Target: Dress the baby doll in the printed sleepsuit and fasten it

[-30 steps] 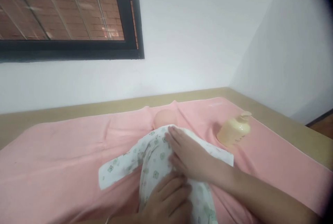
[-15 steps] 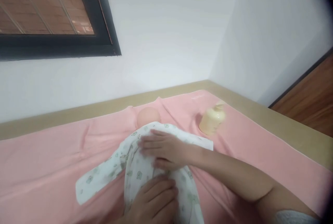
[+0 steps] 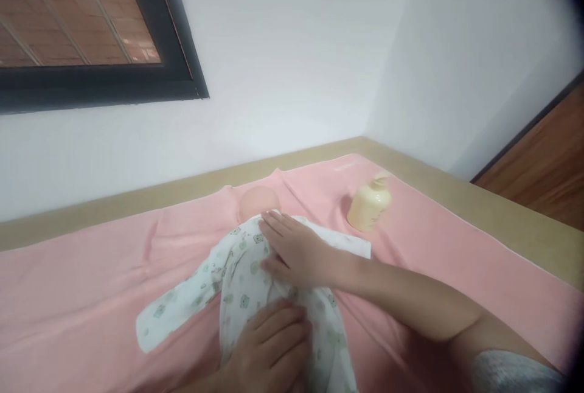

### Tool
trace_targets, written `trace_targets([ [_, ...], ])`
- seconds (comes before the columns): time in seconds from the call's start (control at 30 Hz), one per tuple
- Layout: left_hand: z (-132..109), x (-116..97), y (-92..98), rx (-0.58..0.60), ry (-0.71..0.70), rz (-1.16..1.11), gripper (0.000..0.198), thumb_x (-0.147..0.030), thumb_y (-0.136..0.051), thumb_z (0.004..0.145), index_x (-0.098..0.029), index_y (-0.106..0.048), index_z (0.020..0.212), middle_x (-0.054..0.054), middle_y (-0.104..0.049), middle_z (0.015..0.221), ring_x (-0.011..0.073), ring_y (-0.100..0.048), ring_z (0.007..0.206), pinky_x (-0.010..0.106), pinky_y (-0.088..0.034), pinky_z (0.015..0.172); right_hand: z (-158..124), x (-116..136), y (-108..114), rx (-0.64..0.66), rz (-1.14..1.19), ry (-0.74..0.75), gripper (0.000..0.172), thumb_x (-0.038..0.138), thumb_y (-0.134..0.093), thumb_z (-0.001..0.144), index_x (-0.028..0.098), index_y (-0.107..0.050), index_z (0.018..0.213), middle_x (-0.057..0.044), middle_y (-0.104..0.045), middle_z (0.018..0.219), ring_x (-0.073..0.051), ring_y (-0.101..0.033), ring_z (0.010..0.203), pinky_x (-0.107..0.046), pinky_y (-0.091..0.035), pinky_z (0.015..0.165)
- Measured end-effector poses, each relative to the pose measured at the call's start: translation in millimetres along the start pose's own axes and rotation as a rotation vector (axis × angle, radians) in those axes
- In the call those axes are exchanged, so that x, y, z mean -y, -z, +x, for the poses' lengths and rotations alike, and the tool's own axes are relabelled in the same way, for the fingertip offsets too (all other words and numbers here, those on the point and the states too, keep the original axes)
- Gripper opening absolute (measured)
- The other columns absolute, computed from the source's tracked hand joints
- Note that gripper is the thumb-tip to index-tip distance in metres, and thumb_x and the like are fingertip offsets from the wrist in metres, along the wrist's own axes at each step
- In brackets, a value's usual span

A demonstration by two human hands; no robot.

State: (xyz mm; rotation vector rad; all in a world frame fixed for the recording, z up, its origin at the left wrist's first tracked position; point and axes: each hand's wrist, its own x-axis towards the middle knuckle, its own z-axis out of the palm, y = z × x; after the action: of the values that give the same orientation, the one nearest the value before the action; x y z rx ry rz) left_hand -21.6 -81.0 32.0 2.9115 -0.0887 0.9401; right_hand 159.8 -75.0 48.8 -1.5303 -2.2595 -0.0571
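Note:
A white baby garment (image 3: 244, 302) with small green-grey animal prints lies with its sleeves spread, over a body-like shape. Beyond its collar shows a smooth, rounded, doll-like head (image 3: 259, 199). My right hand (image 3: 298, 253) rests flat on the upper chest of the garment, fingers stretched towards the collar and thumb apart. Lower down, the fingers of my left hand (image 3: 276, 344) are close together and curled on the garment's front. Its fingertips and thumb are hidden, and cloth folds run up from it.
A pink sheet (image 3: 91, 277) with wrinkles covers the tan surface (image 3: 438, 183) underneath. To the right of the head stands a pale yellow pump bottle (image 3: 368, 205). White walls meet behind, with a dark-framed window (image 3: 182, 70) at upper left and a wooden panel (image 3: 538, 156) at far right.
My right hand has slid up the garment towards the collar, its fingers now pointing more upward. My left hand stays nearly in place. The view has shifted slightly.

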Motion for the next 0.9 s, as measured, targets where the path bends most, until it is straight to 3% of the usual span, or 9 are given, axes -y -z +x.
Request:
trace_targets([
  [0.13,-2.8,7.0,-13.3,-0.234,-0.123,-0.026,0.039,-0.026,-0.030,0.095,-0.016,-0.066,0.082,0.002,-0.069,0.081,0.0126,-0.063,0.086,0.027,-0.049,0.092,-3.8,1.3,2.4,0.094,-0.023,0.338,0.055,0.045,-0.036,0.092,0.013,-0.036,0.137,-0.008,-0.030,0.147,-0.020,-0.013,0.138,-0.040,-0.005,0.114],
  [0.2,-2.9,6.4,-13.5,-0.209,-0.103,-0.021,0.036,-0.028,-0.034,0.095,-0.015,-0.066,0.084,0.003,-0.070,0.085,0.0137,-0.062,0.091,0.029,-0.048,0.095,0.8,-5.8,1.0,0.110,-0.018,0.420,0.051,0.043,-0.036,0.093,0.017,-0.036,0.137,-0.003,-0.032,0.146,-0.016,-0.015,0.138,-0.038,-0.002,0.115],
  [0.33,-0.5,0.3,-2.2,0.008,-0.014,-0.013,0.023,-0.028,-0.047,0.090,-0.015,-0.066,0.095,0.004,-0.069,0.098,0.0152,-0.057,0.106,0.030,-0.041,0.104,4.4,-8.8,-5.8,0.043,0.012,0.146,0.071,0.053,-0.040,0.089,0.008,-0.026,0.142,-0.013,-0.024,0.149,-0.024,-0.013,0.138,-0.042,-0.011,0.114],
  [0.43,-2.7,2.4,-9.5,-0.106,-0.053,-0.035,0.029,-0.021,-0.039,0.092,-0.016,-0.066,0.085,0.003,-0.069,0.087,0.0138,-0.061,0.096,0.029,-0.046,0.097,-4.8,8.9,-6.7,-0.010,0.004,-0.067,0.066,0.043,-0.036,0.091,0.001,-0.024,0.141,-0.019,-0.019,0.149,-0.028,-0.010,0.138,-0.044,-0.015,0.113],
  [0.57,-6.6,7.0,-21.9,-0.188,-0.099,-0.046,0.036,-0.016,-0.033,0.092,-0.017,-0.065,0.077,0.000,-0.066,0.076,0.0119,-0.062,0.083,0.027,-0.051,0.089,-6.8,16.0,-0.8,0.062,-0.006,0.144,0.054,0.039,-0.035,0.093,0.009,-0.035,0.138,-0.011,-0.028,0.147,-0.025,-0.008,0.139,-0.043,-0.008,0.114],
  [0.67,-4.3,3.8,-12.5,-0.107,-0.074,-0.044,0.025,-0.024,-0.043,0.091,-0.015,-0.066,0.088,0.004,-0.068,0.090,0.0147,-0.060,0.095,0.029,-0.047,0.095,2.1,1.7,-0.7,0.097,0.013,0.303,0.060,0.048,-0.041,0.090,0.015,-0.034,0.139,-0.006,-0.032,0.146,-0.020,-0.014,0.138,-0.042,-0.005,0.115],
  [0.77,-2.6,1.5,-7.4,-0.009,-0.028,-0.036,0.022,-0.027,-0.048,0.089,-0.013,-0.065,0.093,0.006,-0.068,0.095,0.0165,-0.058,0.103,0.030,-0.044,0.099,2.3,0.5,-4.8,0.056,-0.003,0.118,0.076,0.058,-0.045,0.084,0.011,-0.028,0.141,-0.013,-0.025,0.148,-0.026,-0.014,0.138,-0.046,-0.012,0.113],
  [0.83,-4.1,2.8,-13.9,-0.106,-0.078,-0.044,0.025,-0.025,-0.043,0.091,-0.015,-0.065,0.085,0.004,-0.068,0.085,0.0145,-0.061,0.092,0.029,-0.048,0.093,-3.1,9.0,-6.1,0.023,-0.038,-0.019,0.075,0.053,-0.043,0.086,0.005,-0.025,0.141,-0.019,-0.020,0.149,-0.030,-0.010,0.138,-0.048,-0.016,0.111],
  [0.9,-6.1,4.2,-21.8,-0.199,-0.113,-0.052,0.031,-0.020,-0.037,0.092,-0.017,-0.063,0.077,0.001,-0.066,0.074,0.0122,-0.062,0.079,0.027,-0.051,0.086,-6.6,15.0,-5.1,0.044,-0.057,0.015,0.069,0.047,-0.041,0.089,0.003,-0.027,0.140,-0.020,-0.018,0.149,-0.031,-0.007,0.138,-0.047,-0.014,0.112],
])
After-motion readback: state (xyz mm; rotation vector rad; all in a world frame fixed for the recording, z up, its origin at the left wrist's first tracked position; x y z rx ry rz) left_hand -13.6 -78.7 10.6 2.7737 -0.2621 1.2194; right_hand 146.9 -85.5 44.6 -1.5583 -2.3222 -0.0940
